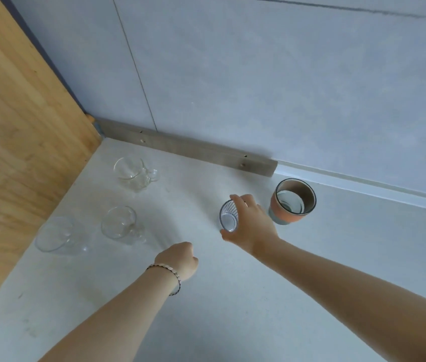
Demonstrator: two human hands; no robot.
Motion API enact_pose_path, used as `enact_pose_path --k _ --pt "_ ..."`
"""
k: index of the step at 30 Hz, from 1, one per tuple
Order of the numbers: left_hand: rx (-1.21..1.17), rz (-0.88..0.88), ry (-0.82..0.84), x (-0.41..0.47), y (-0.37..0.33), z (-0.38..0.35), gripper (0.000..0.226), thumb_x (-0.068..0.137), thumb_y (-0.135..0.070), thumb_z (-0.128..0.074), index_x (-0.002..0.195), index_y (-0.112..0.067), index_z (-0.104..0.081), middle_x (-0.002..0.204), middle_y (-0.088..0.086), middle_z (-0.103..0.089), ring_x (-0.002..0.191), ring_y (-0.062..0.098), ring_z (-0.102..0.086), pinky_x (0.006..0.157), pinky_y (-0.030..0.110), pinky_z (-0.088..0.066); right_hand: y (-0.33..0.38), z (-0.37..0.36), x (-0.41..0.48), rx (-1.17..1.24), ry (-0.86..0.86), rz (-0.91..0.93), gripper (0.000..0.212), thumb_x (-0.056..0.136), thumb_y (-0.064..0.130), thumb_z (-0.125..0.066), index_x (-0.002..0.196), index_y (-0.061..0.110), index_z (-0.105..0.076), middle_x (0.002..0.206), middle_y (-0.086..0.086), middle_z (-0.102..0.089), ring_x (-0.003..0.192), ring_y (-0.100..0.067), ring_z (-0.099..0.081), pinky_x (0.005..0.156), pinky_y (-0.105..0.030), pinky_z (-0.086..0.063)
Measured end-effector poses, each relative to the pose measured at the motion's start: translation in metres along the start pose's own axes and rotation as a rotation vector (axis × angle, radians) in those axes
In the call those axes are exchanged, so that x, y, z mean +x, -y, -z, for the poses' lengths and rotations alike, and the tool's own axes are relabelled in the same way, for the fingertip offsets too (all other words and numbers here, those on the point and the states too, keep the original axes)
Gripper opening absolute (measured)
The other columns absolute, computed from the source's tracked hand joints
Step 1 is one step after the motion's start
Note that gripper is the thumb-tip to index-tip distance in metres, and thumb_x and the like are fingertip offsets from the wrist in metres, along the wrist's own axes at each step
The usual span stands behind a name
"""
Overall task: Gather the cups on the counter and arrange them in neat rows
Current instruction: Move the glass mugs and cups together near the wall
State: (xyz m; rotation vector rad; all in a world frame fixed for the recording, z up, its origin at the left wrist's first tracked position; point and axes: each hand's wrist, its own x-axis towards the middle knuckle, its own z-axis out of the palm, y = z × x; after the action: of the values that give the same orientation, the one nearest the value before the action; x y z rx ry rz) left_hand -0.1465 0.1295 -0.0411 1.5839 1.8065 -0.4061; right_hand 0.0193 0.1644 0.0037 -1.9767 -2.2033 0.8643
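1. Nearest to the person, the left hand (178,259) hovers low over the counter (232,296), its fingers curled into a loose fist with nothing in it. A beaded bracelet (170,273) sits on that wrist.
2. A little farther out, the right hand (251,223) is wrapped round a small ribbed glass (229,216), thumb on the near side and fingers over the far rim. The glass stands upright, or nearly so; I cannot tell whether its base is on the counter.
3. Just beyond and to the right of that hand stands an orange-banded cup (292,202), upright and untouched.
4. The other cups lie to the left: a clear bowl-shaped glass (55,236) by the wooden panel (10,152), a glass mug (121,226) beside it, and a second glass mug (135,173) farther back near the wall (259,74).
5. As I judge it, the held glass must travel leftward, across the open stretch, to join that group. The right hand already has it; the left is nearer the cluster and free to steady or shift those mugs.
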Motion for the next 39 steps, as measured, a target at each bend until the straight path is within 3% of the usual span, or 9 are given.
enact_pose_path --k 4,9,19,23,27,30,34,39 --pt "0.029 -0.038 -0.017 -0.005 -0.025 -0.013 0.01 0.091 -0.016 -0.035 0.088 -0.016 -0.045 0.092 0.0 -0.051 0.082 0.021 -0.047 0.068 0.026 -0.035 -0.055 0.031 -0.058 -0.025 0.017 -0.064 0.083 0.075 0.044 -0.068 0.145 0.025 -0.028 0.146 0.004 -0.035 0.125 -0.022 -0.049 0.097 -0.032 -0.044" --pt "0.025 -0.057 -0.013 -0.015 -0.06 -0.028 0.012 0.091 -0.018 -0.036 0.088 -0.018 -0.048 0.096 -0.001 -0.054 0.086 0.02 -0.05 0.075 0.026 -0.038 -0.126 0.067 -0.098 -0.08 0.001 -0.278 0.083 0.075 0.046 -0.068 0.145 0.025 -0.029 0.141 0.001 -0.038 0.117 -0.025 -0.056 0.094 -0.032 -0.045" --pt "-0.002 -0.064 -0.022 -0.045 -0.101 -0.045 0.012 0.091 -0.018 -0.036 0.086 -0.021 -0.047 0.1 0.0 -0.057 0.087 0.018 -0.05 0.076 0.027 -0.039 -0.189 0.085 -0.048 -0.034 -0.127 -0.452 0.074 0.076 0.039 -0.071 0.137 0.013 -0.038 0.134 -0.011 -0.039 0.116 -0.035 -0.054 0.089 -0.037 -0.047" --pt "-0.028 -0.039 -0.037 -0.054 -0.102 -0.05 0.012 0.091 -0.018 -0.037 0.088 -0.02 -0.048 0.103 0.0 -0.058 0.088 0.018 -0.051 0.076 0.026 -0.039 -0.192 0.083 -0.04 0.012 -0.148 -0.465 0.082 0.076 0.043 -0.071 0.142 0.015 -0.031 0.137 -0.011 -0.038 0.121 -0.035 -0.05 0.092 -0.038 -0.045" --pt "-0.038 -0.008 -0.057 -0.065 -0.099 -0.054 0.011 0.092 -0.018 -0.037 0.088 -0.019 -0.048 0.097 -0.003 -0.052 0.088 0.018 -0.05 0.077 0.027 -0.039 -0.189 0.078 -0.06 -0.032 -0.198 -0.41 0.075 0.082 0.037 -0.066 0.143 0.016 -0.029 0.145 -0.012 -0.029 0.13 -0.034 -0.036 0.1 -0.042 -0.039" --pt "-0.048 0.02 -0.072 -0.08 -0.095 -0.057 0.017 0.092 -0.018 -0.037 0.095 -0.016 -0.054 0.104 0.002 -0.057 0.095 0.02 -0.053 0.082 0.029 -0.041 -0.183 0.068 -0.086 -0.135 -0.211 -0.249 0.058 0.087 0.026 -0.06 0.139 0.014 -0.039 0.149 -0.014 -0.025 0.138 -0.034 -0.021 0.111 -0.043 -0.028" --pt "-0.077 0.051 -0.093 -0.107 -0.08 -0.062 0.022 0.092 -0.018 -0.037 0.102 -0.013 -0.057 0.119 0.005 -0.061 0.098 0.022 -0.055 0.084 0.031 -0.042 -0.154 0.053 -0.115 -0.108 -0.068 -0.043 0.047 0.088 0.024 -0.06 0.132 0.016 -0.049 0.145 -0.009 -0.03 0.138 -0.03 -0.021 0.113 -0.039 -0.026" --pt "-0.103 0.047 -0.216 -0.141 -0.034 -0.053 0.013 0.09 -0.016 -0.037 0.087 -0.021 -0.05 0.103 0.001 -0.061 0.086 0.019 -0.05 0.075 0.028 -0.038 -0.085 0.032 -0.129 -0.084 0.168 0.105 0.042 0.09 0.026 -0.055 0.132 0.019 -0.049 0.141 -0.006 -0.039 0.136 -0.025 -0.026 0.109 -0.035 -0.03"
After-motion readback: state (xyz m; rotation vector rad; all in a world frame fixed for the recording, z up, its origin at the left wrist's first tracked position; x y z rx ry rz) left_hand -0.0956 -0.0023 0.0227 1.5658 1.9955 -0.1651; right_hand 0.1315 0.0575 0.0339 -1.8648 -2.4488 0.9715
